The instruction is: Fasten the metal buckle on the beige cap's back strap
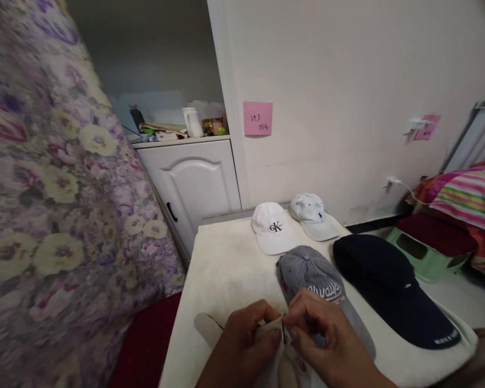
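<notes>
Low in the view, both hands work at a pale beige cap [288,372], mostly hidden by my fingers. A small metal buckle [284,331] shows on its strap between the fingertips. My left hand [248,342] pinches the fabric on the left of the buckle. From the other side, my right hand [323,334] has thumb and forefinger closed at the buckle and strap end. A rounded pale piece, seemingly the cap's brim [207,327], sticks out left of my left hand. Just beyond my right hand lies a grey cap [307,267] with white lettering.
The cloth-covered table [218,258] also bears a white cap [269,221], a pale blue cap [309,210] and a dark navy cap [375,269]. A floral curtain [64,215] hangs at left. A green stool [416,253] stands at right, beyond the table.
</notes>
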Demonstrator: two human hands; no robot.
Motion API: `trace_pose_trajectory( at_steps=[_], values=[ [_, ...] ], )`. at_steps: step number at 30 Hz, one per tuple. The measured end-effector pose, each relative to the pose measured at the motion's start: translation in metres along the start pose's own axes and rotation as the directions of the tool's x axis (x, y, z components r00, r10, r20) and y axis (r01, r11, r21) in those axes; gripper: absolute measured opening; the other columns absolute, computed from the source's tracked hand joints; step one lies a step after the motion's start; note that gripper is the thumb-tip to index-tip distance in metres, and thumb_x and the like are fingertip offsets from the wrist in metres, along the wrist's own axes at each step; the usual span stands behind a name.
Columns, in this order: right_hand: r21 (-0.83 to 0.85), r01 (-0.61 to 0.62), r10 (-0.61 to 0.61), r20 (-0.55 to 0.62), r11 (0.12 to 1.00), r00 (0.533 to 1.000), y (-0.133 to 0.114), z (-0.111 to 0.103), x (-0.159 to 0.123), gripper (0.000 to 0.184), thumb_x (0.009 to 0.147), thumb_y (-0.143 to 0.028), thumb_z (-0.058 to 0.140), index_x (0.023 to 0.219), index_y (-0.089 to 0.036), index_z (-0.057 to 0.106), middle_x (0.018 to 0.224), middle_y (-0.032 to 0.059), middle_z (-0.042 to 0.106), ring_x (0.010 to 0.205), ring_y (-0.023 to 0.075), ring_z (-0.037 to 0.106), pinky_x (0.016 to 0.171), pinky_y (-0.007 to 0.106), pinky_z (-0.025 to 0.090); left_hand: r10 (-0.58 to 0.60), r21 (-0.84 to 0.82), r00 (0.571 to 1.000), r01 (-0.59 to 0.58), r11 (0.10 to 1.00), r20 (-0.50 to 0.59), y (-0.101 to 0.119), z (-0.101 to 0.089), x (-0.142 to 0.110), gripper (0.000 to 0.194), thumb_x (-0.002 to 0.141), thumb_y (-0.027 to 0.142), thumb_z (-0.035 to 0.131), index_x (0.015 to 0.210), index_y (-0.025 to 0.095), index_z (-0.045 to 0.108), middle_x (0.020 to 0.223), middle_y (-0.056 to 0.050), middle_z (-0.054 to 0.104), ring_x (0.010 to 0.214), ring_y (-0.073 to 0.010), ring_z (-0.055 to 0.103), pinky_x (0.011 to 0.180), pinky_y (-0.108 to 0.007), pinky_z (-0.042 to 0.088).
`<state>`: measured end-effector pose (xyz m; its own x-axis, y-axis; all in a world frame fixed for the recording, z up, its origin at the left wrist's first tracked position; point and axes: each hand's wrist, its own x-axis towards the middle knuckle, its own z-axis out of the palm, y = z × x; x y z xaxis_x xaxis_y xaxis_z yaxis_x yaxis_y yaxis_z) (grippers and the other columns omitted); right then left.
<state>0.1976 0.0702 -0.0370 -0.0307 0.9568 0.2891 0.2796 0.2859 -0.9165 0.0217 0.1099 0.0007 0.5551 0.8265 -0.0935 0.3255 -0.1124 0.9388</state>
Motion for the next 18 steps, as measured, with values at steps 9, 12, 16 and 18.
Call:
trace_pose_trajectory(
  at_steps=[9, 12, 16, 18],
  values=[
    [-0.055, -0.013, 0.015, 0.041, 0.998, 0.999, 0.0011, -0.0026, -0.0027, 0.009, 0.079, -0.016, 0.058, 0.074, -0.023, 0.059, 0.073, -0.0004, 0.058, 0.065, 0.0164, 0.056, 0.057, 0.03, 0.042, -0.004, -0.008, 1.0, 0.004, 1.0, -0.02, -0.0047, 0.0003, -0.0015, 0.027, 0.077, 0.043, 0.06, 0.079, 0.016, 0.064, 0.076, -0.002, 0.058, 0.077, -0.0206, 0.05, 0.071, -0.032, 0.037],
    [-0.065, 0.011, -0.006, 0.072, 0.998, 0.997, 0.0002, -0.0045, -0.0014, 0.01, 0.079, -0.016, 0.058, 0.073, -0.023, 0.059, 0.076, 0.0007, 0.06, 0.067, 0.0167, 0.058, 0.058, 0.03, 0.043, 0.022, 0.002, 1.0, -0.022, 1.0, -0.005, -0.0079, -0.0003, -0.0004, 0.028, 0.079, 0.043, 0.059, 0.081, 0.015, 0.064, 0.075, -0.002, 0.058, 0.076, -0.0204, 0.05, 0.069, -0.032, 0.037],
    [-0.088, 0.02, -0.013, 0.088, 0.996, 0.996, -0.0018, -0.0068, 0.0002, 0.012, 0.078, -0.013, 0.059, 0.071, -0.023, 0.059, 0.078, 0.0005, 0.06, 0.069, 0.0165, 0.059, 0.06, 0.03, 0.044, 0.032, -0.008, 0.999, -0.032, 0.999, -0.001, -0.0087, -0.0006, 0.0009, 0.028, 0.079, 0.042, 0.06, 0.081, 0.015, 0.065, 0.076, -0.002, 0.058, 0.076, -0.0202, 0.05, 0.069, -0.032, 0.037],
    [-0.087, 0.012, -0.003, 0.098, 0.996, 0.995, -0.0033, -0.008, 0.0001, 0.012, 0.078, -0.011, 0.059, 0.074, -0.022, 0.06, 0.08, 0.0005, 0.06, 0.071, 0.017, 0.059, 0.062, 0.03, 0.045, 0.025, -0.01, 1.0, -0.025, 1.0, -0.006, -0.0078, -0.0003, 0.0009, 0.029, 0.079, 0.043, 0.06, 0.08, 0.015, 0.065, 0.075, -0.002, 0.058, 0.076, -0.0203, 0.05, 0.069, -0.032, 0.037]
  ],
)
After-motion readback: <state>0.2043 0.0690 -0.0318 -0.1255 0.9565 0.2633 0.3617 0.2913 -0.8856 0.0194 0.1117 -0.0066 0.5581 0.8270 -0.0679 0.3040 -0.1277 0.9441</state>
